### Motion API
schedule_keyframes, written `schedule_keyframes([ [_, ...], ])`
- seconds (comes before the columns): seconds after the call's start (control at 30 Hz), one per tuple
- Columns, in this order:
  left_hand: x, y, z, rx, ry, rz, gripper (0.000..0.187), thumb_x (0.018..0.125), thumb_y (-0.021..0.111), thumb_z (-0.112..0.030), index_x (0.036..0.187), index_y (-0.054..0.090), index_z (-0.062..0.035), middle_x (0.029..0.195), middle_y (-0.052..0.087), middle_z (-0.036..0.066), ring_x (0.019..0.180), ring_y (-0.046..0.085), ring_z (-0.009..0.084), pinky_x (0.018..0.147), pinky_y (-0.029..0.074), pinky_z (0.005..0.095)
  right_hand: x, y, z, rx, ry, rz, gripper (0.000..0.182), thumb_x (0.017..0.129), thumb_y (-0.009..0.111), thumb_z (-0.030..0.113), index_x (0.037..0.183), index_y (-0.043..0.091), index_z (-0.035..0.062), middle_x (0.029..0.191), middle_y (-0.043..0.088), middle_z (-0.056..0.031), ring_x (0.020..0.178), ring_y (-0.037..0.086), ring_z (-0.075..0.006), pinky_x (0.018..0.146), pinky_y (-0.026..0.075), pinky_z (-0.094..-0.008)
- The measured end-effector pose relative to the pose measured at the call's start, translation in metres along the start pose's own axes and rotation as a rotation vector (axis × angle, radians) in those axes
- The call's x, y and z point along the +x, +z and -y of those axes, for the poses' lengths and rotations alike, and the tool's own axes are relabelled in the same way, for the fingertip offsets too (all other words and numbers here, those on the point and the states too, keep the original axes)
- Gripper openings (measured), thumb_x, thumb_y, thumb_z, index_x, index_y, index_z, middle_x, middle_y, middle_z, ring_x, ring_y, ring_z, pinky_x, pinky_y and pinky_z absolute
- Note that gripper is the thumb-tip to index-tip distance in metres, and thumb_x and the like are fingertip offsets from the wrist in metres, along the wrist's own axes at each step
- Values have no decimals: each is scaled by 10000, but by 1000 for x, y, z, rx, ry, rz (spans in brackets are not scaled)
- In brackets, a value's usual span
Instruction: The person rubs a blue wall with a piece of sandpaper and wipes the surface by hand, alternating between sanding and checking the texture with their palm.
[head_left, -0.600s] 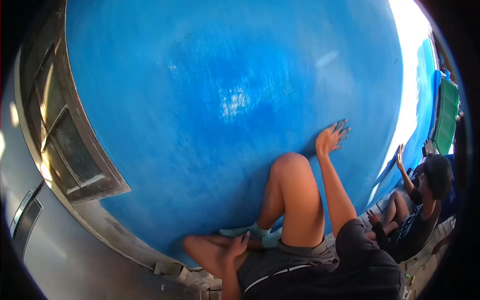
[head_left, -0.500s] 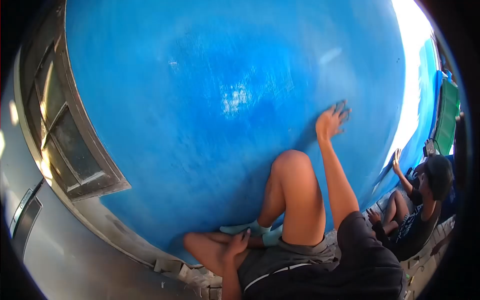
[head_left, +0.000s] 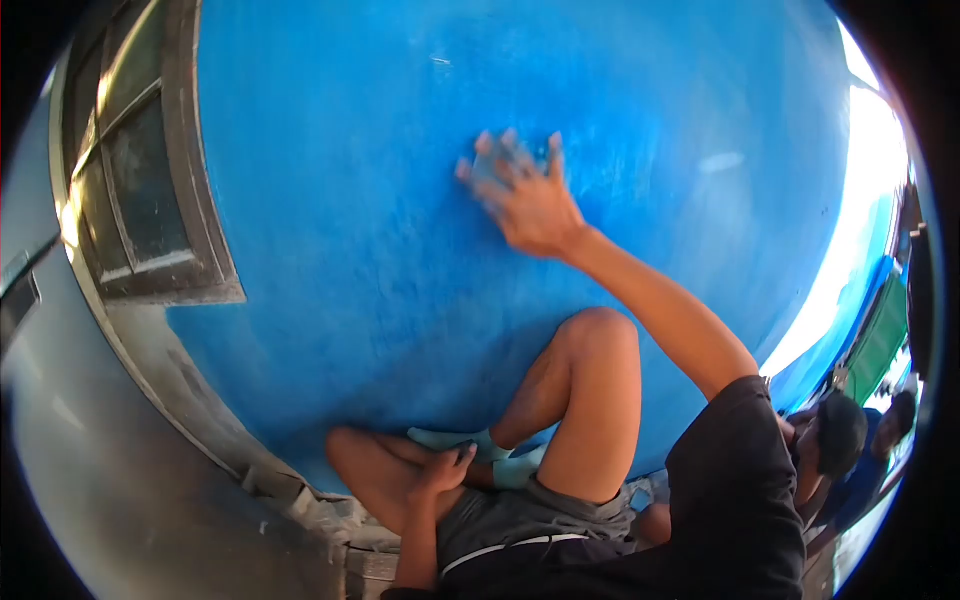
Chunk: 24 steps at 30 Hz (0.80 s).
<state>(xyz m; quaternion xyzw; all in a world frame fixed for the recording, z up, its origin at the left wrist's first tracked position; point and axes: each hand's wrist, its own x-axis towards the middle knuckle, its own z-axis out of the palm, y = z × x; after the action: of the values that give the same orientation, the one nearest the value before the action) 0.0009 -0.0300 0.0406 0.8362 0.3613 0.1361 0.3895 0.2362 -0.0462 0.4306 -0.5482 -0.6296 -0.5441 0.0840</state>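
Right hand (head_left: 540, 212), upper centre: grip wide, fingers splayed at blue wall (head_left: 330, 200); flat, even pressure advisable. Left hand (head_left: 437, 474), lower centre, by leg (head_left: 362, 468); grip indeterminable.

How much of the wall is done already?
Blue already covers most of the wall. The right hand is spread over its middle, so that part looks in hand. The strip below the window is bare grey and may be what's left, but I can't tell if it should be blue too.

Rough floor (head_left: 372, 565) with pale rubble (head_left: 325, 512)
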Motion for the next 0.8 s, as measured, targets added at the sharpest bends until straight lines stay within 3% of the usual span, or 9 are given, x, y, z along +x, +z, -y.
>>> schedule_keyframes([
  [0.03,-2,-1,-2,15,7,-7,706,1012,361,-610,1182,645,13,1140,650,291,1124,595,456,976,459,473,-6,6,8,-12,-34,-1,575,1007,468,341,1557,306,313,1661,177,-52,1523,147,-345,1103,88,-774],
  [0.1,2,1,4,3,16,-17,710,1012,357,-611,1168,648,18,1128,654,291,1115,600,457,967,462,478,-18,23,13,169,-391,111,570,1003,485,369,1547,315,353,1658,191,-16,1522,178,-279,1123,91,-755],
  [0.23,11,2,12,47,48,15,689,1018,360,-594,1158,653,13,1129,654,290,1098,606,461,947,474,484,-2,16,1,136,-352,29,555,1006,484,367,1537,323,380,1651,216,-10,1513,215,-264,1125,100,-753],
  [0.3,1,0,4,85,31,50,682,1020,361,-587,1158,654,13,1133,653,289,1094,607,461,942,478,485,13,1,-22,-108,-148,-103,542,1019,453,361,1542,312,387,1644,236,-24,1505,234,-293,1125,100,-753],
  [0.5,6,8,13,20,77,-18,668,1020,366,-584,1248,634,-16,1170,651,277,1138,594,454,979,466,470,1,-8,-129,-151,256,-322,506,1051,368,369,1552,299,370,1636,253,-48,1494,233,-356,1118,86,-754],
  [0.6,8,9,14,26,81,-40,665,1019,366,-584,1281,624,-29,1172,656,270,1146,596,450,986,466,467,-57,-2,-169,-76,612,-345,512,1059,316,381,1567,277,331,1644,220,-85,1508,174,-369,1136,49,-726],
  [0.67,5,2,5,128,-43,30,675,1020,365,-582,1286,614,-14,1195,649,269,1163,589,446,994,463,463,-112,13,-182,-10,856,-334,528,1059,305,380,1578,259,292,1652,183,-117,1519,131,-371,1145,24,-706],
  [0.8,11,6,14,87,-36,71,698,1020,357,-588,1279,607,10,1236,621,288,1200,563,449,1018,443,459,-239,66,-146,92,1203,-362,549,1069,289,358,1594,225,209,1662,128,-142,1525,92,-383,1158,7,-671],
])
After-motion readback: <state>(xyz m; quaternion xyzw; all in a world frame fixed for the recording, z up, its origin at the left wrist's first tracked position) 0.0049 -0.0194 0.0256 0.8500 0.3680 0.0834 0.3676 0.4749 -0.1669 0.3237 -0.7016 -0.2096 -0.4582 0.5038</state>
